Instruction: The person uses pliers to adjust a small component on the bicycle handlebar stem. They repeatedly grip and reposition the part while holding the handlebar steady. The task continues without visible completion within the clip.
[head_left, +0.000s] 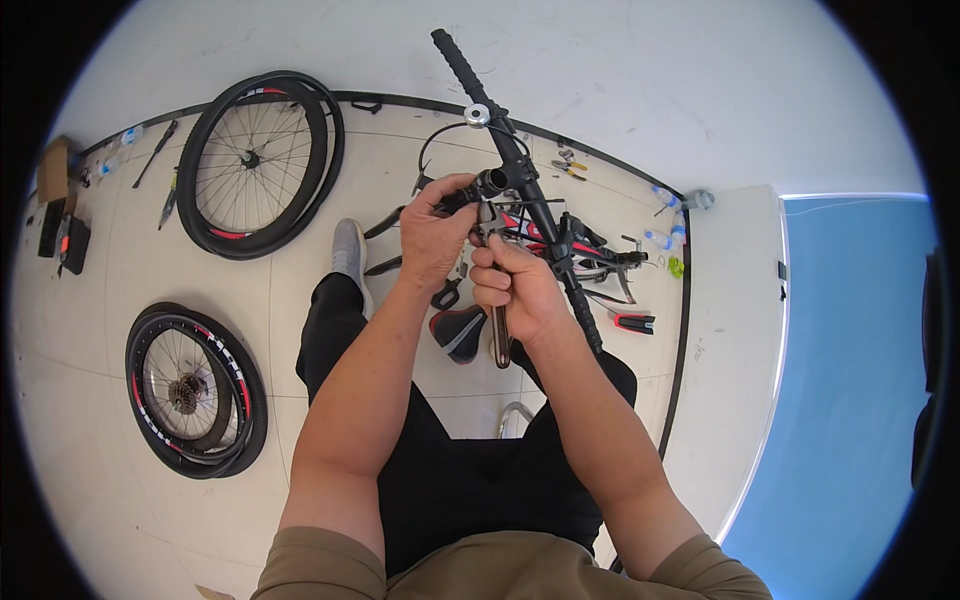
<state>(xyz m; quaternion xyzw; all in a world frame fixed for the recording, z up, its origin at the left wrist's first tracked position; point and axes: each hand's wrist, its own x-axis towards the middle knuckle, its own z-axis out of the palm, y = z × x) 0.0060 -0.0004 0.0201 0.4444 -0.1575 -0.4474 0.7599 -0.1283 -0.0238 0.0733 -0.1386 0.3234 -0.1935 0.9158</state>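
Observation:
A black bicycle handlebar (520, 170) runs from the upper middle down to the right, with a silver bell (477, 115) on it. My left hand (435, 235) is closed around the stem clamp at the bar's centre. Just below it, my right hand (515, 285) grips a metal tool (497, 335) with a brown handle, its tip pointed up at the stem. A black, red and white saddle (458, 333) lies on the floor below my hands.
Two bicycle wheels lie on the pale floor, one (260, 165) at upper left, one (195, 390) at lower left. Pliers (570, 165), bottles (660, 238), a red-handled tool (633, 322) and black frame parts sit by the wall. A blue panel (850, 400) stands at right.

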